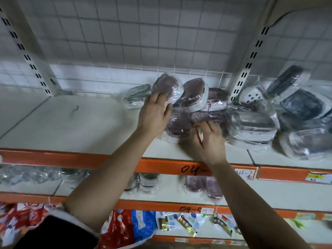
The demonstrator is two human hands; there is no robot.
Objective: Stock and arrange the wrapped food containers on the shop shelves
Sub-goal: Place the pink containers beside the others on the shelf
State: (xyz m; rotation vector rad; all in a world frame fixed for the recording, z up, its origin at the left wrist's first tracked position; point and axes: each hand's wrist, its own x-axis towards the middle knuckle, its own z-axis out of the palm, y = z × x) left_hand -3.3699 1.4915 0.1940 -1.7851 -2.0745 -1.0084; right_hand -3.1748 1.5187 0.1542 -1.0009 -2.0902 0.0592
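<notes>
Left hand (155,114): raised to the back of the upper shelf (71,126). Its fingers lie over the lid of a wrapped purple-lidded container (166,83) and the thumb sits at the container's white rim, so it is grasping it. The container stands on edge, leaning toward the wire mesh back (143,36).

Right hand (209,141): lower and nearer the shelf front, fingers curled. It pinches a small white piece (200,136); I cannot tell what the piece is. The hand sits at the front of the pile of purple-lidded containers (195,95), which lies mid-shelf, just right of the held one.

A green-lidded container (137,95) is just left of the held one. Clear containers (251,123) are right of the pile, with dark-lidded containers (301,105) beyond them.

The orange edge strip (71,159) is hand-marked "04-". Snack bags (125,227) hang at the bottom.
</notes>
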